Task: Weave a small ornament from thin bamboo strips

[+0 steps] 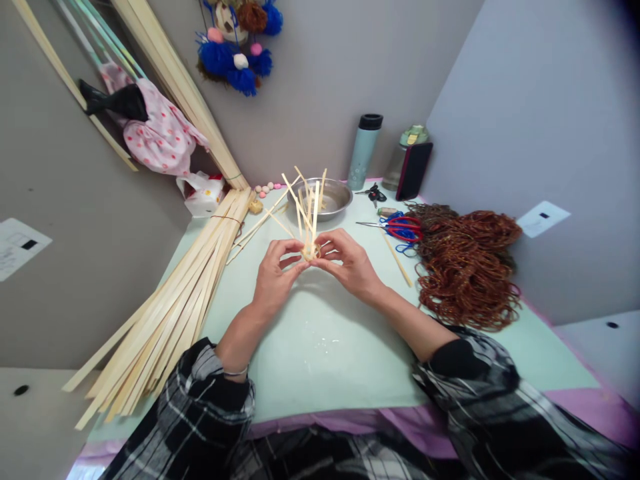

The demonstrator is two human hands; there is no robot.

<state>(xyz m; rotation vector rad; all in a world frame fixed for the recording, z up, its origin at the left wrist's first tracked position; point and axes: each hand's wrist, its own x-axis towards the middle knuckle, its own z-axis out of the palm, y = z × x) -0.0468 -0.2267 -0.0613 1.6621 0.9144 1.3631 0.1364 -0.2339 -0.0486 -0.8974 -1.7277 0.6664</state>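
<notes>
Between my two hands, above the pale green table (320, 360), is a small woven piece of bamboo strips (311, 252). Several loose strip ends stick up and fan out from it. My left hand (280, 273) pinches its left side with thumb and fingers. On the right side, my right hand (347, 263) grips it the same way. Fingers partly cover the woven part. Just behind the strip ends stands a metal bowl (337, 200). A few thin strips (260, 230) lie on the table left of the bowl.
At left lies a bundle of long flat strips (185, 300). Red-handled scissors (405, 229), brown yarn (470, 273) and a thin stick (399, 260) lie at right. A blue-green bottle (365, 153) and a propped phone (414, 171) stand behind. Small water drops dot the table's middle.
</notes>
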